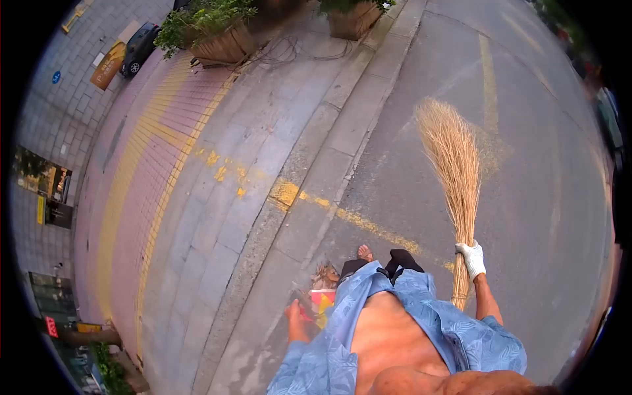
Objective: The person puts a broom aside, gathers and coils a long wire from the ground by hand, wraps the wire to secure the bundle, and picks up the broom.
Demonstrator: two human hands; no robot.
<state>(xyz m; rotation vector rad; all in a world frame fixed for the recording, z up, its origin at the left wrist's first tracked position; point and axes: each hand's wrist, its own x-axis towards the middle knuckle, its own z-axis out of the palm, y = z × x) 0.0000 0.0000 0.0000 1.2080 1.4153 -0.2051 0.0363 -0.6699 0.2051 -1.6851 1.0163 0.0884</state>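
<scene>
My right hand point(471, 259), in a white glove, is wrapped around the lower end of a straw broom point(454, 164). The broom points away from me over the asphalt, its bristles fanned out at the far end. At my left side, my bare left hand point(295, 311) is closed on a red and yellow thing point(322, 300) with a pale edge, partly hidden by my shirt; its kind is unclear. Brownish dry leaves point(326, 273) show at its far end, close to my foot.
A stone kerb point(306, 158) runs diagonally along my left, with paving and a pink and yellow tiled strip point(151, 158) beyond. Wooden planters point(224, 47) stand ahead, loose cables point(289, 52) lying near them. A dark car point(139, 49) is at the far left.
</scene>
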